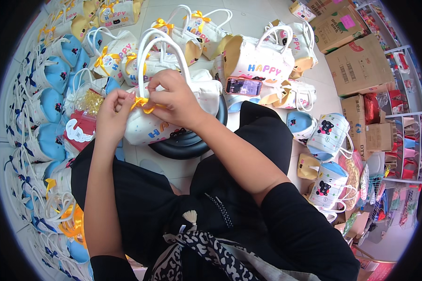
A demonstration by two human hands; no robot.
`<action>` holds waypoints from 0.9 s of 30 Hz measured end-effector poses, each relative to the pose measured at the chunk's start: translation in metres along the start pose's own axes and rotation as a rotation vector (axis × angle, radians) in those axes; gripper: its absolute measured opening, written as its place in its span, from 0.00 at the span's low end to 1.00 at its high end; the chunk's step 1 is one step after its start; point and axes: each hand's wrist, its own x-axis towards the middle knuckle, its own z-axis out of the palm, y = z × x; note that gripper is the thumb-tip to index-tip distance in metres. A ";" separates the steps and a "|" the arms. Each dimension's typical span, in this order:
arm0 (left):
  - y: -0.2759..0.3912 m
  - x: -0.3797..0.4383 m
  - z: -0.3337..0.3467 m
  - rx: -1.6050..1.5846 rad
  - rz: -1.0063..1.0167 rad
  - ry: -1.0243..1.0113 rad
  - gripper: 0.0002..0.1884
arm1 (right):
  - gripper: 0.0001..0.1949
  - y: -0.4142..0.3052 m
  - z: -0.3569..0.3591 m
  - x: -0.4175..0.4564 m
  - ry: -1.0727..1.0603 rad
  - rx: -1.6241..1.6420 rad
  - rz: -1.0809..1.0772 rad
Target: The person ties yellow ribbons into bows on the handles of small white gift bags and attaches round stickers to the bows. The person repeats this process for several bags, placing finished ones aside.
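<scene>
A white gift bag (pixel 140 128) with printed writing and looped white rope handles (pixel 176 47) rests on a round black stool (pixel 183 145) between my knees. Around the base of a handle sits a yellow satin ribbon (pixel 139 102), partly hidden by my fingers. My left hand (pixel 116 109) pinches the ribbon's left side between thumb and fingertips. From the right, my right hand (pixel 174 100) has its fingers curled on the ribbon's other side, its fingertips close to the handle.
Finished-looking white bags with yellow bows (pixel 107 59) stand ahead. Blue-ended bags (pixel 51 140) line the left, near a clear packet of gold shred (pixel 89 102). A smartphone (pixel 244 86) leans on a bag. Cardboard boxes (pixel 360 66) and stocked shelves (pixel 411 140) stand right.
</scene>
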 end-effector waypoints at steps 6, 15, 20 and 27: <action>0.015 -0.006 0.003 0.519 0.082 0.148 0.10 | 0.10 -0.008 -0.025 -0.013 -0.083 -0.135 0.025; 0.012 -0.009 -0.005 0.431 0.106 0.121 0.10 | 0.09 -0.023 -0.032 -0.013 0.041 -0.299 0.224; 0.031 -0.021 0.001 0.324 -0.005 0.056 0.10 | 0.09 -0.035 -0.019 -0.011 -0.096 0.058 0.523; 0.020 -0.029 -0.007 0.272 0.057 0.056 0.22 | 0.10 -0.030 -0.017 -0.004 -0.185 0.250 0.807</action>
